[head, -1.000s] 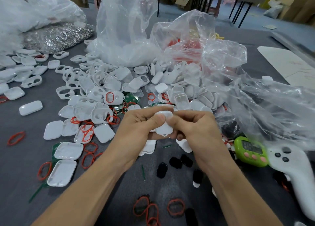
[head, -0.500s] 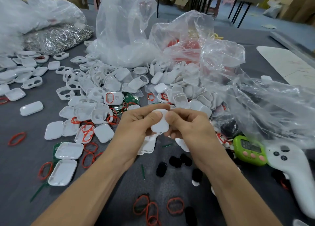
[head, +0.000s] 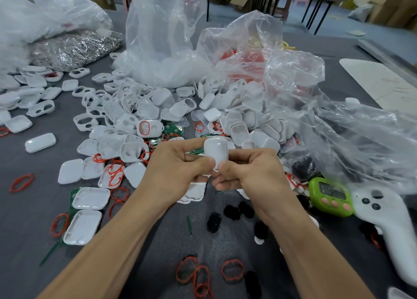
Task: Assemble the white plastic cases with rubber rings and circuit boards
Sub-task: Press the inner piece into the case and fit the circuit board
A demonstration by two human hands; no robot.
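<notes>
White plastic, smooth and rounded: the case (head: 215,151) stands upright above the grey surface (head: 27,208), with each grip pinching it, the left hand (head: 180,170) on its left flank and the right hand (head: 250,174) on its right. If they press unevenly, I judge the halves could close askew and nip any ring inside, which I cannot see, or the slick shell could squirt into the heap of case halves (head: 140,109) beyond it. Counted: one held case; one closed case (head: 40,142) far to its left; at least three loose red rings (head: 232,270) nearer than it; one green timer (head: 329,196) and one white controller (head: 388,226) to its right. The heap is past counting.
</notes>
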